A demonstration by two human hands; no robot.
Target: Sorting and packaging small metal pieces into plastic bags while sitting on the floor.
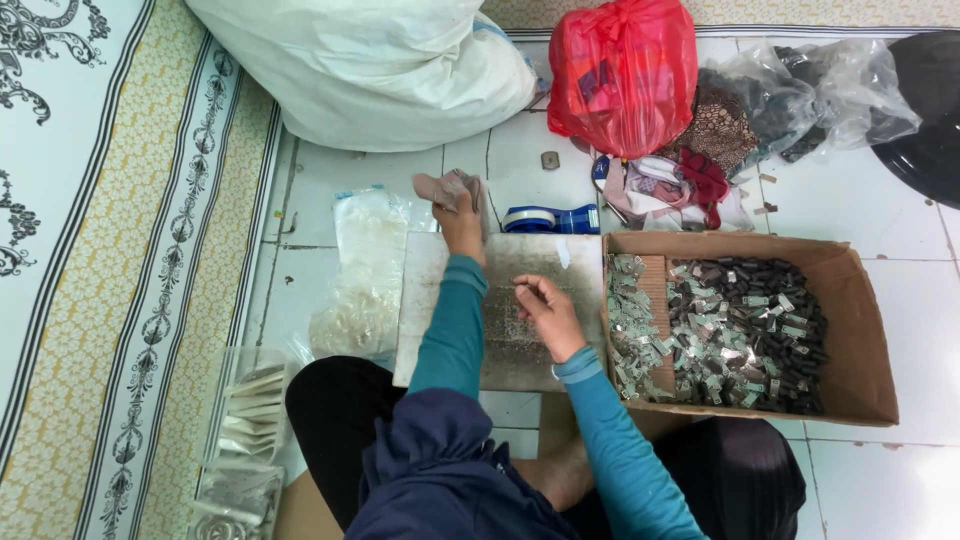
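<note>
Scene: a person is sitting on a white tiled floor (880, 210), seen from above, both arms in teal sleeves reaching toward the centre of the frame.

Work surface: a pale flat board (560, 262) is lying on the floor at centre, its middle darkened with a speckled patch.

Left hand: the left hand (462, 222) is reaching to the far edge of the board, just above centre, its fingers closing around a crumpled beige cloth (447, 187) and gripping it.

Right hand: the right hand (548, 312) is resting over the middle of the board, its fingers curling in, thumb and forefinger pinching a tiny pale piece (519, 289); what kind of piece it is is too small to tell.

Box: an open cardboard box (860, 330) is sitting just right of the board, touching its edge, holding a heap of small dark and silvery parts (745, 330).

Tape: a blue tape dispenser (550, 218) is lying just beyond the board, near the left hand.

Bags: a big white sack (370, 65) is filling the upper middle; a red plastic bag (622, 72) is standing to its right; clear bags of dark items (800, 95) are lying at upper right.

Left side: clear plastic packets (365, 275) are piling up left of the board, and a clear container of white strips (245, 410) is sitting at lower left beside a patterned mat (110, 250).
</note>
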